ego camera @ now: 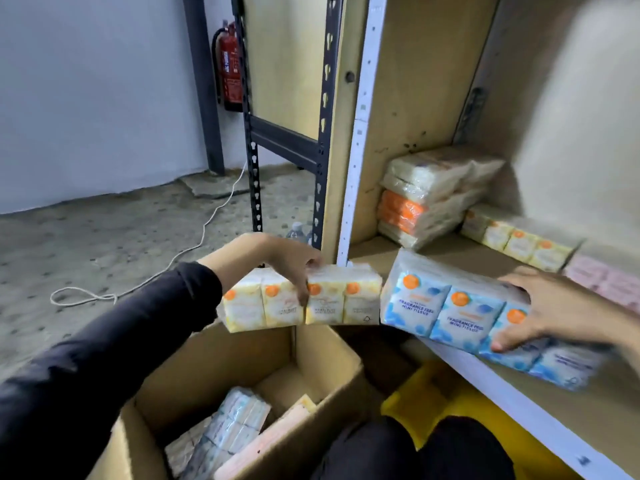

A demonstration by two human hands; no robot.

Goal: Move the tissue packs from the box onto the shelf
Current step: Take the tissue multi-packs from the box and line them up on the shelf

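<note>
Partway thru, I'd say: L hand [280,261] grips a yellow pack [332,303] from above over the box [225,362], R hand [543,310] grips a blue pack [446,306] at the shelf [512,405] front edge, stacked packs [426,199] sit beyond it, leftover packs [235,424] lie below L hand.

One wide head-worn view looks forward and down, close over the near box [225,358], shelf [502,393] right, wall [86,98] far left.

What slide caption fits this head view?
The left hand holds a yellow tissue pack above the box while the right hand holds a blue pack at the shelf edge.
</note>
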